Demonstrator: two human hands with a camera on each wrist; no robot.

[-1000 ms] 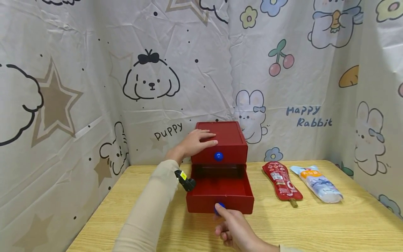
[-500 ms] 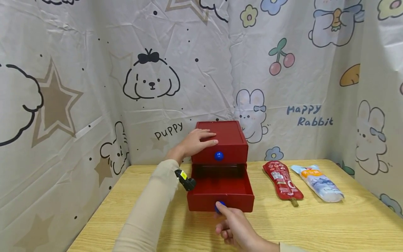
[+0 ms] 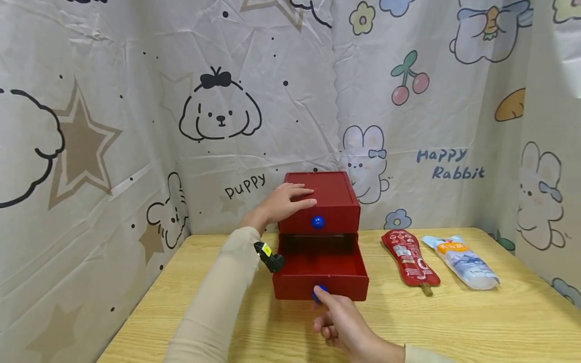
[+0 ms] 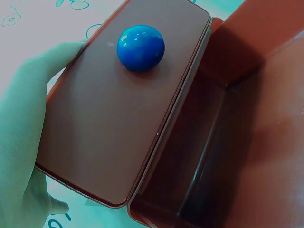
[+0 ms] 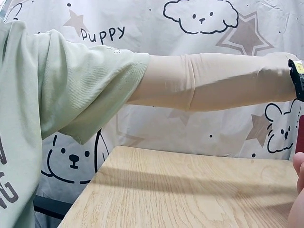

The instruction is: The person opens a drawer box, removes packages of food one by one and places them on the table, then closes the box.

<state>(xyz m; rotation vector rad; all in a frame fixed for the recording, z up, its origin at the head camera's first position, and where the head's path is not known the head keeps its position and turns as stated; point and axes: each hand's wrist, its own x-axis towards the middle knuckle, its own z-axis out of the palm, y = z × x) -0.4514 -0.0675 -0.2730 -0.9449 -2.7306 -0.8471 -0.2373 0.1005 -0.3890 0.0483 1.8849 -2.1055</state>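
Observation:
A red two-drawer box [image 3: 337,220] stands on the table, its lower drawer [image 3: 295,288] pulled out with a bare inside. My left hand [image 3: 283,203] rests on the left part of the box's top, fingers extended and thumb near the front edge. In the left wrist view, that hand lies along the box's edge beside the blue upper knob [image 4: 141,48]. My right hand [image 3: 342,320] pinches the blue lower knob [image 3: 320,293], thumb on top; the fingertips behind it are partly hidden. Only a bit of the right hand [image 5: 297,199] shows in the right wrist view.
To the right of the box lie a red packet [image 3: 410,259] with a brown end and a blue-white bag [image 3: 465,263] with an orange label. The wooden table [image 3: 181,287] has printed curtains [image 3: 290,116] behind it and at both sides.
The lower drawer has slid slightly inward, with my right hand moving along on its knob. My left hand keeps its place on the box's top. The head view has shifted a little.

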